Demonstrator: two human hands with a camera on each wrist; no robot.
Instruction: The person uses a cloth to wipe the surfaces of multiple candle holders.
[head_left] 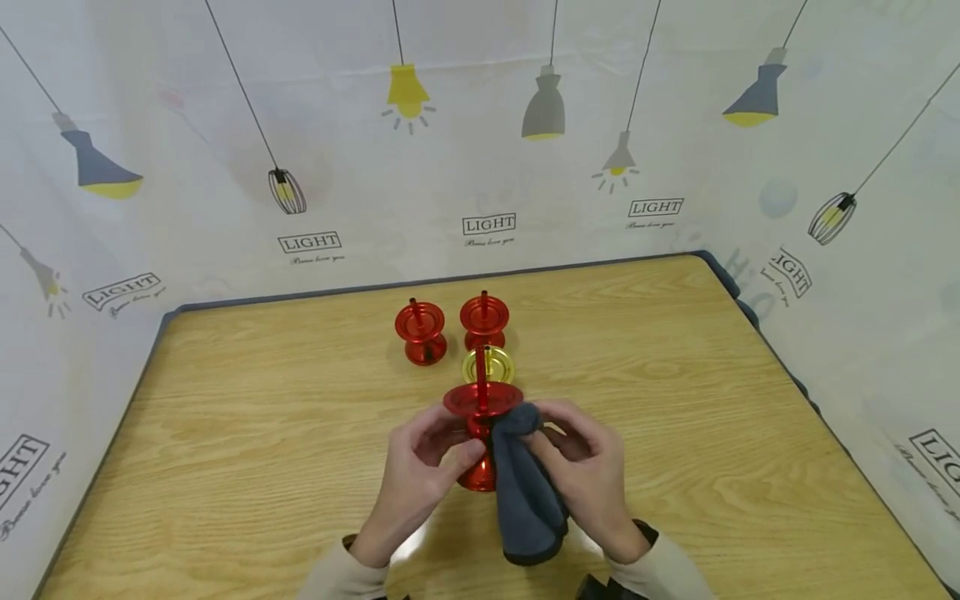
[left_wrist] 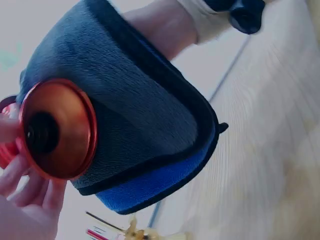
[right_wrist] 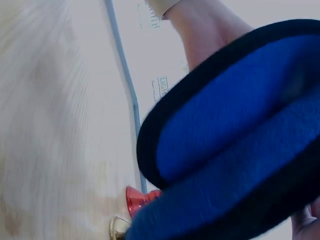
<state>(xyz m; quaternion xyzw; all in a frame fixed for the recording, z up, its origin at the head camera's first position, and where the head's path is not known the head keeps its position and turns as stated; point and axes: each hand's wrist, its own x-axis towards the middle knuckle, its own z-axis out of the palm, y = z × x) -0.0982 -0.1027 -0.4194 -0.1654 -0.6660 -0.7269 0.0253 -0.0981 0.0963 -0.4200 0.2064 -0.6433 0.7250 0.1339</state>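
A shiny red candle holder (head_left: 480, 477) with a wide dish and a tall central stem is held upright above the table. My left hand (head_left: 423, 475) grips its waist from the left, thumb in front. On the other side, my right hand (head_left: 588, 467) pinches a folded dark grey-blue cloth (head_left: 525, 500) against the holder, just under the dish. The cloth hangs down below that hand, and its bright blue inner face (right_wrist: 215, 115) shows in the right wrist view. From below, the left wrist view shows the holder's hollow base (left_wrist: 70, 120) beside the cloth.
Two more red candle holders, a left one (head_left: 420, 325) and a right one (head_left: 484, 317), stand farther back on the wooden table (head_left: 262, 433). A gold candle holder (head_left: 501, 367) stands just behind the held one. A white printed curtain (head_left: 345, 100) surrounds the table's back and sides.
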